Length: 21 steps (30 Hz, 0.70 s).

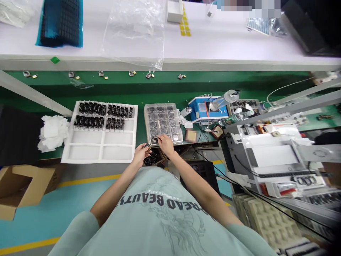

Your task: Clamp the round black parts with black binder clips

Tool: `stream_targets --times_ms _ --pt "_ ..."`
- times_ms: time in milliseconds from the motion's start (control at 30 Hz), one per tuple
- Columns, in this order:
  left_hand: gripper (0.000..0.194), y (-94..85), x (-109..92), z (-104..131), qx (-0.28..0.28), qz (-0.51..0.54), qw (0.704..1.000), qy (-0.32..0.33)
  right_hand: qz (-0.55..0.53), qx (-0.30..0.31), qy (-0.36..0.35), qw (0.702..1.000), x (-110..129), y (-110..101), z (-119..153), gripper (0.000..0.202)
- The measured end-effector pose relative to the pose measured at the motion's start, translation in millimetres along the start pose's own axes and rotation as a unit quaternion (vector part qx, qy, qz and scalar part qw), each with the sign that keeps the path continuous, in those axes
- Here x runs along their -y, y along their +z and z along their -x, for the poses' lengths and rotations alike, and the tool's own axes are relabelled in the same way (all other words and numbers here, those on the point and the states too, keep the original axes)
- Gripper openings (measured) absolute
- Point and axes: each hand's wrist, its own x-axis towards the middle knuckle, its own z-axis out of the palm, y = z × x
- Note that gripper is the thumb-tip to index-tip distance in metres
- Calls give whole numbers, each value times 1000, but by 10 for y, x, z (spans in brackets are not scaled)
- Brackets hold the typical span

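At the near edge of the green bench (165, 89), the left hand (140, 153) pinches a small round part (147, 146) in a closed grip, just above a heap of dark parts (152, 158). Beside it, the right hand (165, 142) grips thin tweezers (156, 138), their tip touching the clear tray (163, 122). To the left lies a white foam tray (101, 142) with rows of black pieces.

electronics assembly line: green conveyor belt (160, 87) is carrying small parts past the bench; white foam tray (101, 142) and clear compartment tray (163, 122) are holding components.
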Motion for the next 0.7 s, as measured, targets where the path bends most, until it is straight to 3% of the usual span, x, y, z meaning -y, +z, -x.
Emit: stream_targets --times_ms 467,600,700 --pt "26 -144 42 102 -36 41 998 26 26 70 -75 994 -35 -72 143 32" --pt "37 -80 48 96 -16 19 998 56 -17 28 -40 999 114 -145 172 31" --pt "40 19 61 44 -5 14 998 66 -149 10 30 988 291 -144 233 36"
